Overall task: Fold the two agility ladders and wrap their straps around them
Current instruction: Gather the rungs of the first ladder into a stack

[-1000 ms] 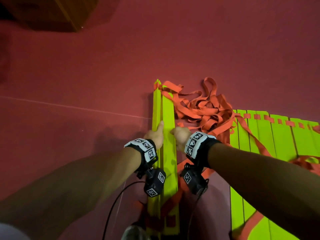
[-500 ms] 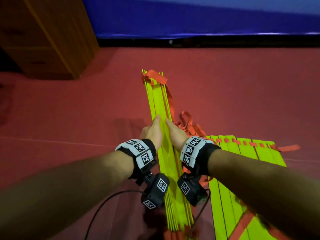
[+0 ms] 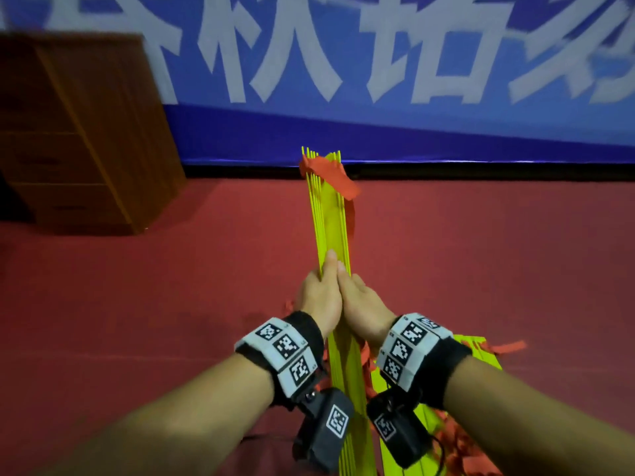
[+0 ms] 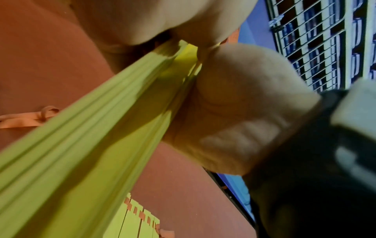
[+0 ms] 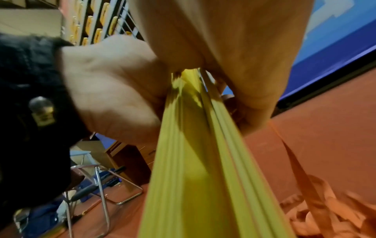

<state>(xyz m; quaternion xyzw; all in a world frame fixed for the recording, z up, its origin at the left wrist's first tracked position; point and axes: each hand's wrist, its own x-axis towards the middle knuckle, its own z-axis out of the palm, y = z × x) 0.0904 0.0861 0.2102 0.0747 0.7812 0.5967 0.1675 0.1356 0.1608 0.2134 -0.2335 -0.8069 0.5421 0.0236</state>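
Stacked ladder rungs (image 3: 331, 218): left hand (image 3: 318, 297) and right hand (image 3: 366, 305) are clasping them together, thumbs on top, bundle rising ahead. Orange strap (image 3: 330, 176) is dangling beyond the fingertips. Step: squaring the fold. Next, likely: one hand freeing itself for wrapping.

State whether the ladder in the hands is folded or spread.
Folded: the held ladder's yellow rungs are stacked edge to edge in both hands, left hand and right hand.

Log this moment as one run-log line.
stage: first ladder folded | left hand: grips rung stack | right hand: grips same stack | second ladder: on floor, unfolded
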